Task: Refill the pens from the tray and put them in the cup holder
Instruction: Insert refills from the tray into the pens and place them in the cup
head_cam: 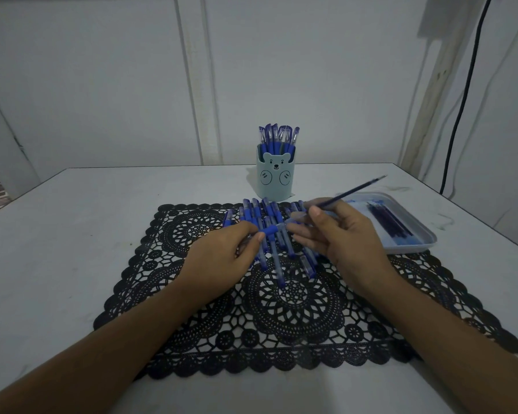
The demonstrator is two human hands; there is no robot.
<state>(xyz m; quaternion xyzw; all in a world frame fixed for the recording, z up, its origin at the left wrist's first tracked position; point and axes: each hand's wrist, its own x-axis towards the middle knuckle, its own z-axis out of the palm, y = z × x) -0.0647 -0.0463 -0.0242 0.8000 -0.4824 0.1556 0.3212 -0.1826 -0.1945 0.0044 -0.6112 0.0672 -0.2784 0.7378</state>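
Several blue pens [277,265] lie in a heap on the black lace mat [281,318]. My left hand [222,258] grips one pen [270,230] by its barrel just above the heap, its blue grip end pointing right. My right hand [335,231] pinches a thin blue refill [353,191] between thumb and forefinger, its tip slanting up to the right. Its other fingers are spread toward the held pen's open end. The pale blue bear cup holder [275,177] stands behind the mat with several pens upright in it. The white tray [422,243] at the right holds several dark refills [389,222].
The white table [72,234] meets a white panelled wall at the back, and its right edge runs just beyond the tray. A black cable [461,109] hangs down the wall at the far right. Scuff marks show on the table near the tray.
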